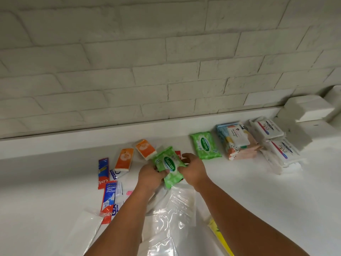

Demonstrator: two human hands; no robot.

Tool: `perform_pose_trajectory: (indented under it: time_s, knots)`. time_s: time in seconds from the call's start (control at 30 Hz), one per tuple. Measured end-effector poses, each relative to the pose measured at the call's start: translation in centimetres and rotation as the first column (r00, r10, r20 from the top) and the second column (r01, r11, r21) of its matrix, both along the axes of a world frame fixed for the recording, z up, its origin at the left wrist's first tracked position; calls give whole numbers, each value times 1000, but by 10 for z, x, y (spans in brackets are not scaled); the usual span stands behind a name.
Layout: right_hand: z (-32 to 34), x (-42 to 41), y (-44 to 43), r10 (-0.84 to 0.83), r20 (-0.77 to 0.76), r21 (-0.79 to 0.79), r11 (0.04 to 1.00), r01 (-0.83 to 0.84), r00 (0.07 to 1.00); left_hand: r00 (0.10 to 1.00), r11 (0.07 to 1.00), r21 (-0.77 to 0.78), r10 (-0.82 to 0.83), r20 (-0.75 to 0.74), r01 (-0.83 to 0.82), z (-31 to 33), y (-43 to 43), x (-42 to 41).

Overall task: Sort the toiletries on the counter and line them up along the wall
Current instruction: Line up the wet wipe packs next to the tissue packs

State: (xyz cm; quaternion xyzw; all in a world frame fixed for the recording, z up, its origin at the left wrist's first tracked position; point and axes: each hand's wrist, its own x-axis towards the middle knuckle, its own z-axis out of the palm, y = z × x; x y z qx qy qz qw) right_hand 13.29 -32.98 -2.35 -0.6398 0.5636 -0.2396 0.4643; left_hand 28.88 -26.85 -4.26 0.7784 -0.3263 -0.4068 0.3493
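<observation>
My left hand (150,177) and my right hand (192,169) together grip a green Sanicare wipes pack (170,166), with a second green pack partly behind it, above the white counter (46,182). Another green Sanicare pack (205,145) lies near the wall. To its right lie patterned wipes packs (237,140) and two white Dove packs (267,129), (285,151). Left of my hands are two orange tissue packs (124,159), (145,148) and red-and-blue Colgate toothpaste boxes (103,172), (109,200).
Clear plastic bags (171,215) lie on the counter under my forearms. A yellow item (218,235) shows at the lower right. A white brick wall (147,71) with a low ledge runs along the back. Grey blocks (302,111) sit in the right corner.
</observation>
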Motion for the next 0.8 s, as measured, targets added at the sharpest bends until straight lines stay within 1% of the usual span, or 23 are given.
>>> perform_pose_trajectory:
  time_s: [0.1,0.13,0.17,0.2,0.27,0.3,0.33,0.37,0.4,0.47,0.5,0.57,0.6,0.63,0.7,0.73,0.77,0.8]
  knots:
    - [9,-8,5,-48,161,148,989,24,986,989,999,-6,42,-143,-43,6,9,-4]
    - [12,-10,6,-50,193,168,986,17,980,985,999,-8,44,-165,-46,10,13,-7]
    - [14,-14,7,-48,205,173,985,12,977,988,999,-13,33,-152,-35,14,16,-10]
    - [17,-17,8,-50,215,169,986,13,975,992,1000,-25,13,-125,-17,16,19,-13]
    - [21,-24,8,-42,213,145,989,11,976,999,998,-36,-48,-7,48,22,22,-16]
    - [24,-29,7,-31,205,124,992,5,978,993,996,-16,-81,89,82,28,22,-19]
    - [26,-33,5,-12,197,93,996,-6,980,968,994,15,-111,225,110,34,21,-20]
    - [29,-38,2,22,173,44,999,-30,985,913,990,55,-144,382,133,41,20,-22]
    - [34,-44,0,69,135,-18,998,-67,988,833,985,88,-171,527,146,48,19,-25]
    - [47,-54,-6,177,-13,-147,973,-177,984,663,977,100,-201,721,187,65,16,-33]
    - [53,-58,-9,230,-95,-194,950,-245,968,591,969,67,-199,782,238,75,15,-37]
    - [67,-64,-13,315,-218,-248,897,-365,924,499,927,3,-204,842,374,91,9,-44]
    - [74,-67,-15,352,-256,-263,871,-416,900,481,898,4,-239,844,439,98,5,-47]
    - [82,-70,-17,387,-282,-269,846,-460,878,454,871,45,-299,839,490,106,1,-52]
    - [97,-77,-23,435,-323,-288,801,-525,840,364,820,202,-440,821,535,118,-6,-63]
    - [105,-81,-27,448,-342,-299,781,-548,826,349,808,237,-471,810,540,122,-8,-68]
    - [111,-85,-32,460,-356,-307,765,-566,814,361,808,238,-477,801,539,125,-10,-72]
    - [116,-89,-36,468,-357,-316,754,-576,808,394,815,222,-473,788,536,127,-10,-76]
